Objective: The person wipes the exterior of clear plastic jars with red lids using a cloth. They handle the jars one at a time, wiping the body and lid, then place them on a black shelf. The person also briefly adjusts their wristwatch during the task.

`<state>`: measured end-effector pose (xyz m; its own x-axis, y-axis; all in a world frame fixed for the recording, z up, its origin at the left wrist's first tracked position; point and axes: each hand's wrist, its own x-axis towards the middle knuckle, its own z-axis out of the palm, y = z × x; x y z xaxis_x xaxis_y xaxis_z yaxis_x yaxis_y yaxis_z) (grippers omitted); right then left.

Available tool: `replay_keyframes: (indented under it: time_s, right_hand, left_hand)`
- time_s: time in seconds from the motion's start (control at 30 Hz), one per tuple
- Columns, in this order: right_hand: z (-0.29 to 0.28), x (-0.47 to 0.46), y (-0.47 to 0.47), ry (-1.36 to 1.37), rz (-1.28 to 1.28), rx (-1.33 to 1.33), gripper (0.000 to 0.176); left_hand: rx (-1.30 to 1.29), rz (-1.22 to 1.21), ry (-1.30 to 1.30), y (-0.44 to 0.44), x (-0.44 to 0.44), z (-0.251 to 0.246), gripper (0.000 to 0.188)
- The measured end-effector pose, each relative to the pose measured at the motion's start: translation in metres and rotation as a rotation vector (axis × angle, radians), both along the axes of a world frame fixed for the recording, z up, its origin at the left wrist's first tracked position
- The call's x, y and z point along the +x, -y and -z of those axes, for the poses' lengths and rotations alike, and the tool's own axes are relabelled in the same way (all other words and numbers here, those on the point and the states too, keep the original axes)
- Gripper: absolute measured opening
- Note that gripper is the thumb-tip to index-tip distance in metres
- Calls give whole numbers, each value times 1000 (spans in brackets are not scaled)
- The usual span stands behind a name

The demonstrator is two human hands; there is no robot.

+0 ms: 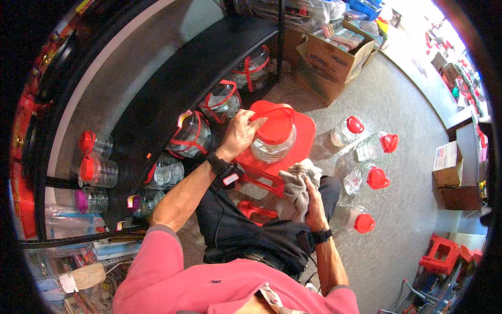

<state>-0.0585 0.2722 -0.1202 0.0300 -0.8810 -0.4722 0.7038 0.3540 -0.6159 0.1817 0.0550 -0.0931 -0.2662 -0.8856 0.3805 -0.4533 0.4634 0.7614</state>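
A clear plastic jar (273,151) with a red screw lid (274,127) and a looped red handle stands on a red plastic stool (304,127). My left hand (242,131) is on the lid's left edge, its thumb over the top and its fingers at the rim; part of the grip is hidden. My right hand (315,202) holds a bunched grey-beige cloth (300,186) above my knee, to the lower right of the stool. The cloth is apart from the jar. Each wrist wears a black strap.
On the floor to the right stand several red-lidded jars (353,176). A black shelf (164,78) on the left holds more jars, some tied with red straps (221,100). An open cardboard box (333,62) of packed goods is beyond the stool. Red plastic stools (439,254) lie at lower right.
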Motion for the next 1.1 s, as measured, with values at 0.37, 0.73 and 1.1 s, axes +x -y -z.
replay_keyframes:
  time_s: [0.37, 0.73, 1.1]
  right_hand:
    - [0, 8, 9, -115, -21, 24, 49]
    - [-35, 28, 4, -243, -20, -140, 36]
    - [-69, 66, 34, -225, -292, -231, 71]
  left_hand:
    - [306, 20, -123, -7, 11, -17, 27]
    - [97, -84, -119, -51, 10, -32, 35]
    - [238, 184, -102, -147, -11, -66, 88]
